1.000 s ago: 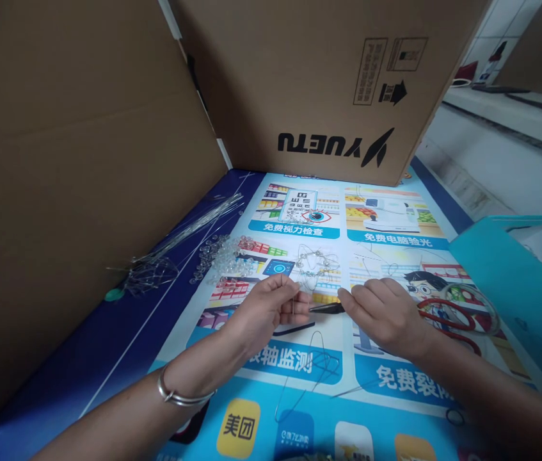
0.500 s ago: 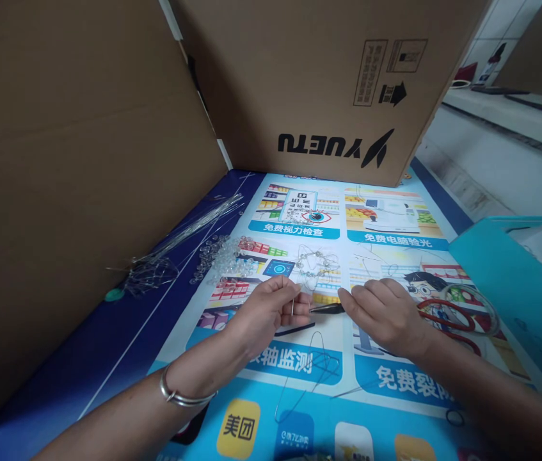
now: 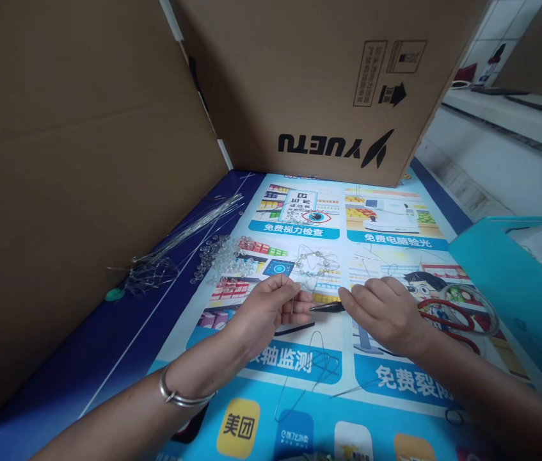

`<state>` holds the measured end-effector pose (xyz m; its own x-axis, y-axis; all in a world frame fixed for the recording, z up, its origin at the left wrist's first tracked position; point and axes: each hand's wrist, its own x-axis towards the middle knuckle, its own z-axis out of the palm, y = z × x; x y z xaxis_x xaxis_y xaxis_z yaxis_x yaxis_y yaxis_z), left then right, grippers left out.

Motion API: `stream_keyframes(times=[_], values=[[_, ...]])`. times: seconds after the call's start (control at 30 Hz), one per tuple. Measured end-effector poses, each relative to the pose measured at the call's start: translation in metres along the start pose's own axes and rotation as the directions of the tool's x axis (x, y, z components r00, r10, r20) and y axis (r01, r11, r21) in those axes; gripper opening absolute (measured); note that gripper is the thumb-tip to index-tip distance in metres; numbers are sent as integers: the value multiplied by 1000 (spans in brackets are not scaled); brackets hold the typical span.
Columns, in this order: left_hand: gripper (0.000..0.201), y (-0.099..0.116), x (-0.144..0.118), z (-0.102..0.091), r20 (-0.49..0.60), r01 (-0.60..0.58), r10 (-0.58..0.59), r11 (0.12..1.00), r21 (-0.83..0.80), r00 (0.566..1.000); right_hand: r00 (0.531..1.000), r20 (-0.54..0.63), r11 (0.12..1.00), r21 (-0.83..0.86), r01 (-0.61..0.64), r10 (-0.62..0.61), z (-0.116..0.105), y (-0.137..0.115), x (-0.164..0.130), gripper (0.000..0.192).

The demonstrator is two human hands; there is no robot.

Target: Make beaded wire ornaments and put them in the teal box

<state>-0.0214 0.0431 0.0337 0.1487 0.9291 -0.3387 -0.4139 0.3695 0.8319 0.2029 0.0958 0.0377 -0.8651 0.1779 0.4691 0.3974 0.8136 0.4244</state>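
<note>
One tool (image 3: 327, 308) in right fingers (image 3: 365, 298)

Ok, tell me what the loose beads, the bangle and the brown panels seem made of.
Loose beads: clear and glossy, see-through with glints; glass or plastic, I can't tell which. Bangle: likely polished metal, silvery with bright highlights. Brown panels: probably matte cardboard, from the dull faces and black carton printing.
</note>
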Motion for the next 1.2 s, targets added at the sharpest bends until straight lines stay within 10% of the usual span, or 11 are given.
stream_keyframes(times=[0.7, 1.2], values=[[13, 6, -2, 2, 159, -284, 240, 880, 382, 958, 776, 571, 785, 336, -520, 269, 1, -4, 4, 12], [25, 4, 6, -4, -58, -85, 96, 983, 164, 994, 953, 144, 943, 167, -288, 266, 6, -11, 1, 19]])
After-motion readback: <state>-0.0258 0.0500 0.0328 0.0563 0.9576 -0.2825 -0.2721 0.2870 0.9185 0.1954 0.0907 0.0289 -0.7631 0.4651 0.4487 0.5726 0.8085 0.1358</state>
